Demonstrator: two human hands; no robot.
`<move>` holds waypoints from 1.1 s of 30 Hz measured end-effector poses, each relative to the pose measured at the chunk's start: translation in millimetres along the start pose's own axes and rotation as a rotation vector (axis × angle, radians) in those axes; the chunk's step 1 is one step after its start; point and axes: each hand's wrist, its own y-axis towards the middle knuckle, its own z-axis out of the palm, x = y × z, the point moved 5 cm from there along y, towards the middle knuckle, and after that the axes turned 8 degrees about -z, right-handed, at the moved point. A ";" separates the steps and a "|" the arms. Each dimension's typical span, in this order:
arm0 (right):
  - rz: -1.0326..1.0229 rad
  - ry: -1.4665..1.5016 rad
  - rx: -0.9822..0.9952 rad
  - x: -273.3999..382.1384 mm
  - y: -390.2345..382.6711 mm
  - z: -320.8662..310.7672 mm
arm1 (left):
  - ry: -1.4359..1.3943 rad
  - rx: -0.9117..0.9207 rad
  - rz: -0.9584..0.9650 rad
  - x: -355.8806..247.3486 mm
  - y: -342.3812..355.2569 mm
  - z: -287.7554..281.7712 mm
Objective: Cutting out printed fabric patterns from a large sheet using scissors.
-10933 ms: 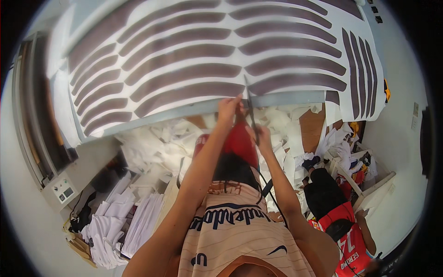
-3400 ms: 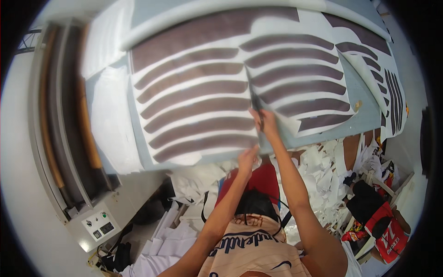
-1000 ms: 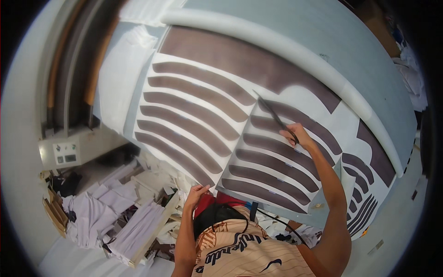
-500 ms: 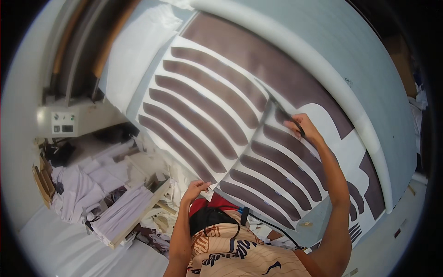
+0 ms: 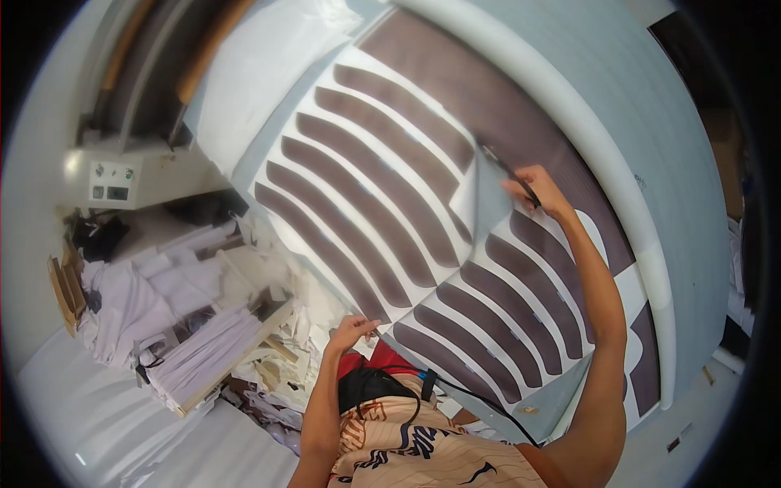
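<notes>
A large printed sheet (image 5: 358, 180) with curved dark brown stripes on white lies across the table. My left hand (image 5: 352, 332) pinches its near edge, close to my body. My right hand (image 5: 540, 192) grips a pair of scissors (image 5: 499, 160) by the dark handles, the blades pointing up and left beside the wide brown band (image 5: 480, 85). A cut parts the sheet between the left set of stripes and the right striped piece (image 5: 506, 313). Near the blades the cut gapes, and a corner of the left part is folded over.
A long white roll (image 5: 598, 146) runs along the sheet's far side. At the left stands a machine with a small control panel (image 5: 112, 180). Below it are piles of white sheets and scraps (image 5: 154, 285) beside a wooden-edged board. Translucent white film (image 5: 260, 73) lies at the upper left.
My right hand and the scissors have moved slightly up, with the blades now at the brown band. The gap near them is wider. My left hand keeps its pinch; the whole view has shifted slightly.
</notes>
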 end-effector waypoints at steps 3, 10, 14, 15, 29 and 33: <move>0.000 -0.059 0.008 13.3 17.3 2.6 | 0.048 0.005 0.004 0.7 2.8 -3.3; -0.026 -0.108 0.056 39.1 64.1 13.9 | -0.025 0.016 0.004 4.8 10.5 -8.6; -0.034 -0.118 0.012 47.4 88.6 15.0 | -0.017 0.014 -0.023 8.5 11.9 -7.2; -0.022 -0.109 0.021 48.2 93.9 15.8 | -0.024 0.024 -0.028 8.3 11.7 -6.6; -0.102 -0.159 0.027 117.0 153.3 44.8 | -0.031 0.037 -0.016 1.0 8.1 -15.2; -0.141 -0.237 0.038 131.5 183.4 56.8 | -0.023 0.057 -0.003 1.8 5.2 -13.0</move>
